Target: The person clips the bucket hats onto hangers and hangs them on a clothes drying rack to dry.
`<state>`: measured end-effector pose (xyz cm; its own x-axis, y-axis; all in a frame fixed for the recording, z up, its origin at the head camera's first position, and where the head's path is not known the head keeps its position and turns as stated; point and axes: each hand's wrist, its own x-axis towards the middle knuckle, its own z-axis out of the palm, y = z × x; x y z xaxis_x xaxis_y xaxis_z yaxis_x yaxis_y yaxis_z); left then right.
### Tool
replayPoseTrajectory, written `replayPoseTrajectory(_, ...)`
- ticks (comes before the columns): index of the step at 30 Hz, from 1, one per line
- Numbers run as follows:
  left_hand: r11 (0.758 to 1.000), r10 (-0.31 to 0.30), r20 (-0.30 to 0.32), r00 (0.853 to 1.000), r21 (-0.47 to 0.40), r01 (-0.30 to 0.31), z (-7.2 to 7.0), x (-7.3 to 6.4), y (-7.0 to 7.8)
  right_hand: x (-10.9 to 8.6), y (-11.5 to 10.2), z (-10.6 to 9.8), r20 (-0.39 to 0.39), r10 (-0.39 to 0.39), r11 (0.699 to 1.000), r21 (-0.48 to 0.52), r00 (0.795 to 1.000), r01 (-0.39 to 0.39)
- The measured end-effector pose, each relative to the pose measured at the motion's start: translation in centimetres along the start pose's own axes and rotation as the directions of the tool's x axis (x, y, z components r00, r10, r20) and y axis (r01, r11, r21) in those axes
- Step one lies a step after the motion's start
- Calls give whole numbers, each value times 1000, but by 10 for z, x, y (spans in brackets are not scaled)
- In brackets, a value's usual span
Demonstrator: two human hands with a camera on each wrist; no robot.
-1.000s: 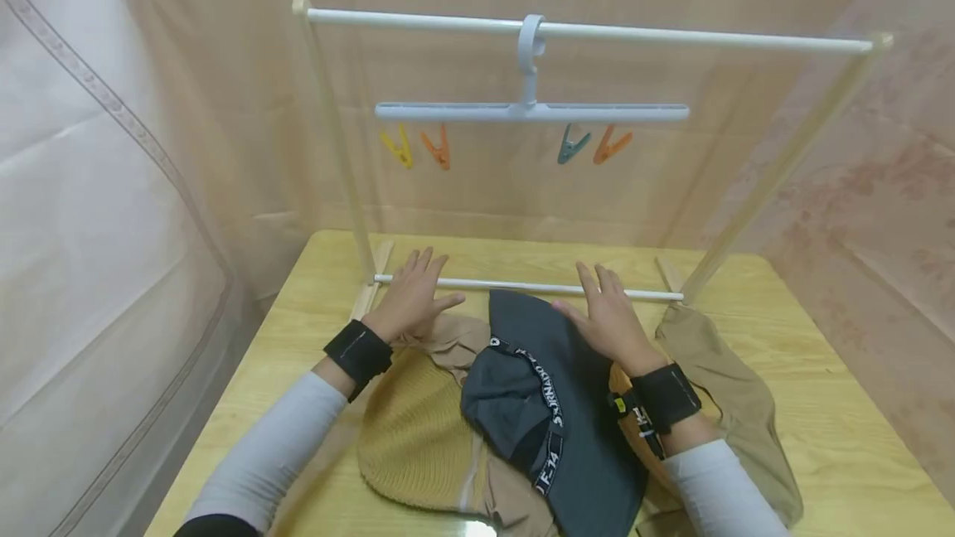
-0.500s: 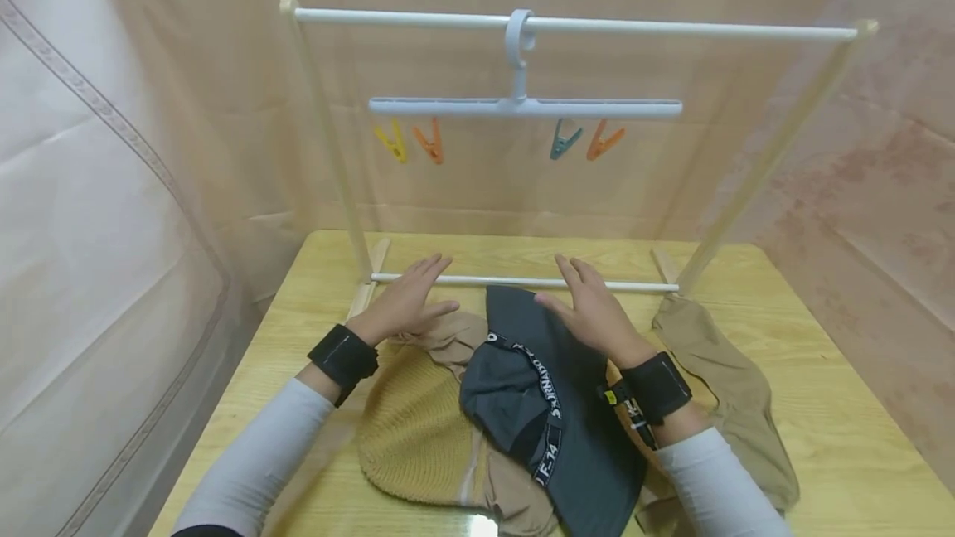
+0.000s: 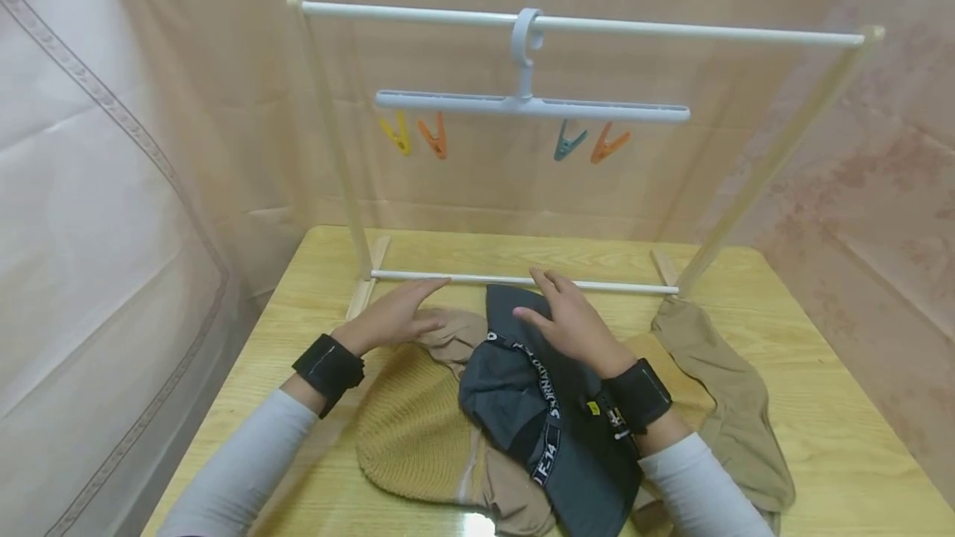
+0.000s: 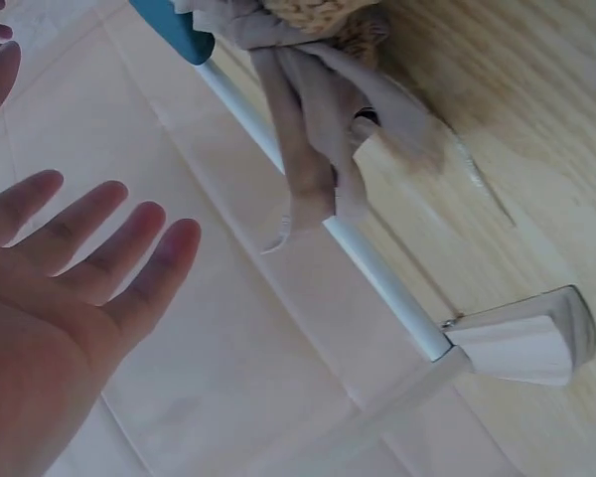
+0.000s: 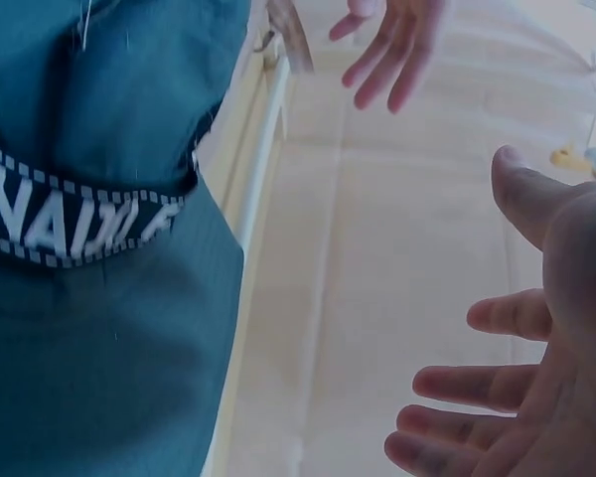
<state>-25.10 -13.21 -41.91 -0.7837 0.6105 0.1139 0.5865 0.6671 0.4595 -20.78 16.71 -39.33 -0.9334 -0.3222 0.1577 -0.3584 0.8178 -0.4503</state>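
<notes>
Both hands hover over a pile of hats, holding nothing. My left hand (image 3: 391,315), fingers extended, is above the beige cloth ties (image 3: 457,336) of a tan knitted hat (image 3: 414,429). Over the brim of a dark grey bucket hat (image 3: 507,404) with a black lettered band is my right hand (image 3: 574,326), its fingers spread. In the right wrist view the lettered band (image 5: 70,219) shows close up, and the right hand (image 5: 517,378) is apart from it. A khaki hat (image 3: 734,396) lies at the right, partly over a mustard piece (image 3: 675,371).
A white-barred rack (image 3: 448,15) stands at the back of the wooden table (image 3: 836,404). From its top bar hangs a pale hanger (image 3: 477,104) with a yellow clip (image 3: 399,135), two orange clips and a blue clip (image 3: 569,142). Beige curtains surround the table.
My right hand has moved left across the dark hat's brim. My left hand has shifted slightly left and down, its fingers turning inward. The hats lie as before.
</notes>
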Motion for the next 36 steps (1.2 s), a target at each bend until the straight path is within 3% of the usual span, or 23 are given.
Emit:
replayPoseTrajectory(16, 994, 99, 68, 993, 32, -101, 7, -16, -6, -5, -22, 17, 56, -59, 998, 16, 997, 58)
replayPoseTrajectory(22, 990, 132, 49, 990, 38, -134, 12, -21, -8, -7, -28, 19, 60, -74, 997, 34, 995, 72)
replayPoseTrajectory(31, 985, 160, 26, 987, 60, -161, 13, -28, -14, -7, -44, 27, 141, -77, 993, 96, 987, 64)
replayPoseTrajectory(36, 981, 180, 15, 983, 73, -181, 13, -32, -19, -5, -50, 34, 141, -134, 990, 72, 981, 125)
